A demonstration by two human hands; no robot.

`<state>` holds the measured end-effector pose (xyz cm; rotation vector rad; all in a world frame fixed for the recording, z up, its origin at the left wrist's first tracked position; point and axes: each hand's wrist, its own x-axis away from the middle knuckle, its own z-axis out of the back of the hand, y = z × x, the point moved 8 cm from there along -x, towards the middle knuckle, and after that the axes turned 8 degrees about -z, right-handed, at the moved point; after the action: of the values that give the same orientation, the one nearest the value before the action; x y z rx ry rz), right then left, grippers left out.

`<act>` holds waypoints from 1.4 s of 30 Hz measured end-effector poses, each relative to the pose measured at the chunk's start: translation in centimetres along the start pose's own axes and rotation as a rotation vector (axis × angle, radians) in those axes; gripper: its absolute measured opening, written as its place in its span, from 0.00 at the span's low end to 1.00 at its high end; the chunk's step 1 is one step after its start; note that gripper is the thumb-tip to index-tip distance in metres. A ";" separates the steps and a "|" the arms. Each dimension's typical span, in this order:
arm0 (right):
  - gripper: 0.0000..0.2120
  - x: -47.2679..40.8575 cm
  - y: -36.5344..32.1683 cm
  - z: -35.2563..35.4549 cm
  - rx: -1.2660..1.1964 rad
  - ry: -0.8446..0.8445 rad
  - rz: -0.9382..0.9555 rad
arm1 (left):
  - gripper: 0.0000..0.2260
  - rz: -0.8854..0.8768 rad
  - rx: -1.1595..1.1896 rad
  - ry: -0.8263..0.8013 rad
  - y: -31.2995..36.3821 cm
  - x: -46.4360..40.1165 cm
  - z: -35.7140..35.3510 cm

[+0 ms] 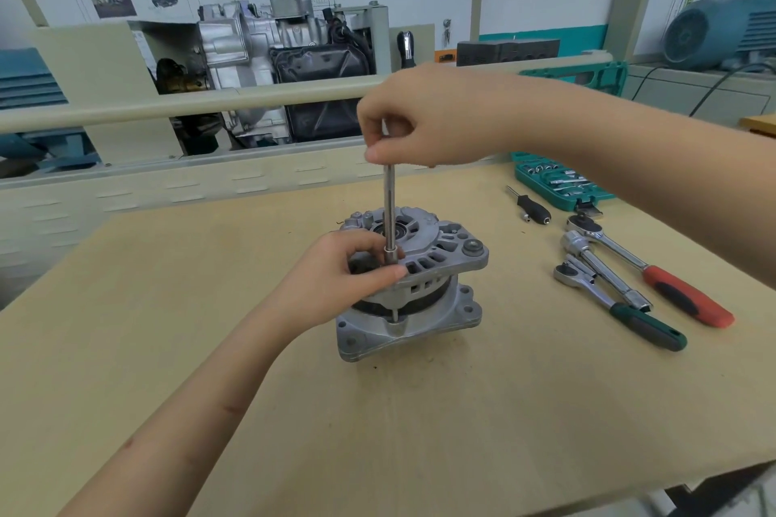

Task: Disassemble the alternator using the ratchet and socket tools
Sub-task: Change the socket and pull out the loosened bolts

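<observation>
Alternator (pixel 413 285) stands upright near the middle of the pale wooden table (pixel 168 327), its finned top plate facing up. A long thin metal rod (pixel 389 206) rises straight from the near edge of that plate, ending below in a small socket (pixel 389 253) seated on the housing. The right hand (pixel 424 118) reaches in from the right and pinches the top of the rod between curled fingers and thumb. The left hand (pixel 352 264) comes from the lower left and grips the rim of the alternator beside the socket, thumb along the edge, fingers tucked close to the rod's foot.

Off to the right, well apart from the alternator, lie a ratchet with a red handle (pixel 655 273) and a ratchet with a green handle (pixel 621 306), with a plain steel bar between them. Behind these sit a small black screwdriver handle (pixel 532 208) and an open green socket case (pixel 558 180), partly hidden by the right forearm.
</observation>
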<state>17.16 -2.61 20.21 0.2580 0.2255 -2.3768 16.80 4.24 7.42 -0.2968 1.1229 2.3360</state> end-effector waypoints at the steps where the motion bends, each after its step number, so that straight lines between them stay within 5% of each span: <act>1: 0.04 0.1 -0.3 -0.1 -0.015 -0.013 0.020 | 0.04 0.000 0.003 0.003 0.0 0.0 0.0; 9: 0.12 0.1 -0.3 -0.1 0.044 -0.005 0.007 | 0.03 -0.006 -0.001 -0.002 0.1 0.0 0.0; 15: 0.06 0.3 0.0 -0.4 -0.018 -0.109 0.004 | 0.03 -0.004 0.002 0.000 0.1 0.0 0.0; 19: 0.12 0.2 0.2 -0.2 0.017 -0.017 -0.011 | 0.03 -0.012 -0.001 0.004 0.2 -0.1 0.0; 22: 0.04 0.4 -0.5 -0.2 0.020 -0.014 0.035 | 0.03 -0.003 0.010 -0.002 0.1 0.0 0.0; 25: 0.05 0.7 -0.8 -0.4 -0.027 -0.091 0.053 | 0.03 0.000 0.004 0.001 0.0 0.0 0.0; 30: 0.11 0.3 -0.3 -0.1 0.020 0.011 0.008 | 0.03 -0.013 0.011 -0.001 0.2 0.0 0.0; 34: 0.03 0.4 -0.5 0.1 0.009 0.030 0.054 | 0.03 -0.010 0.012 -0.005 0.1 0.0 0.1; 42: 0.04 0.7 -0.3 -0.2 -0.141 -0.054 0.030 | 0.05 -0.004 0.003 0.001 0.1 0.0 0.1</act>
<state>16.49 -2.79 19.89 0.1292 0.3593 -2.3223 16.79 4.29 7.53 -0.2985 1.1250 2.3303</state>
